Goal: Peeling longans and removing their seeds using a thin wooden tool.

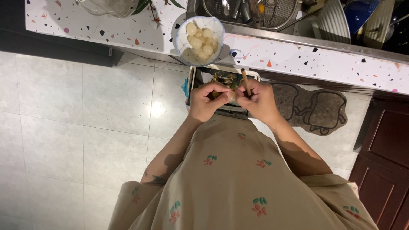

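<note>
Standing over a pale tiled floor (pixel 64 127), the person wears a beige garment with small flower prints (pixel 238 179), and both forearms reach forward from it. The left hand (pixel 207 101) curls its fingers closed around a small yellowish fruit (pixel 216 93), most of which is hidden inside the grip. The right hand (pixel 257 99) meets it fingertip to fingertip, pinched shut on a small knife with a brown wooden handle (pixel 245 79) that sticks up past the knuckles; the blade itself cannot be seen. Directly under the hands sits a waste bin (pixel 194 81) holding dark peelings (pixel 223 78). Beyond it runs a speckled terrazzo counter (pixel 298 55), and at its edge stands a glass bowl (pixel 200 39) of pale, peeled round fruits (pixel 199 41). Farther back a sink (pixel 251 12) holds utensils.

The likely trouble is the hidden blade working so close to the left fingertips: a slick fruit could slip and let the edge nick a finger, or drop the fruit into the bin. The bowl, perched near the counter's edge, could be knocked off by a raised hand.
</note>
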